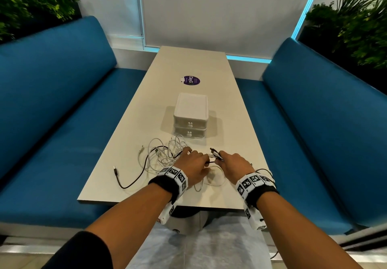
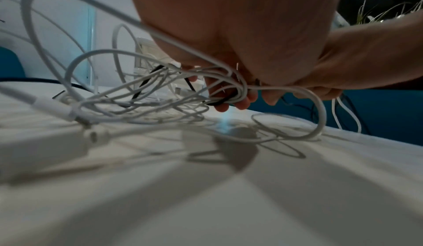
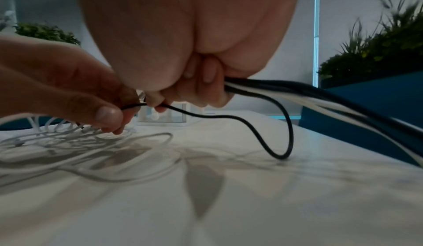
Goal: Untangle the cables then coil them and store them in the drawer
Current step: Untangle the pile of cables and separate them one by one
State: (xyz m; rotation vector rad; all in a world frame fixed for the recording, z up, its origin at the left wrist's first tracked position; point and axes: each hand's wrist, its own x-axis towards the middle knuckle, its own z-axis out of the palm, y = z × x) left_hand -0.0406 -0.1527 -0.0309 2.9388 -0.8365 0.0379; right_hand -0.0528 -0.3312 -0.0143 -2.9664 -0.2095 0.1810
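A tangle of white and black cables (image 1: 162,155) lies on the beige table (image 1: 188,63), in front of a white two-drawer unit (image 1: 191,117) whose drawers are both closed. My left hand (image 1: 194,160) grips a bunch of white strands and one black strand (image 2: 231,94) at the tangle's right edge. My right hand (image 1: 229,160) holds a bundle of black and white cables (image 3: 263,86), their plug ends (image 1: 214,153) sticking out toward the drawers. A black cable (image 3: 228,117) sags between the two hands. The hands are almost touching.
A loose black cable end (image 1: 115,170) trails toward the table's left front corner. Some cable hangs over the right edge behind my right wrist (image 1: 266,172). A purple sticker (image 1: 190,80) sits beyond the drawers. Blue benches (image 1: 62,101) flank the table.
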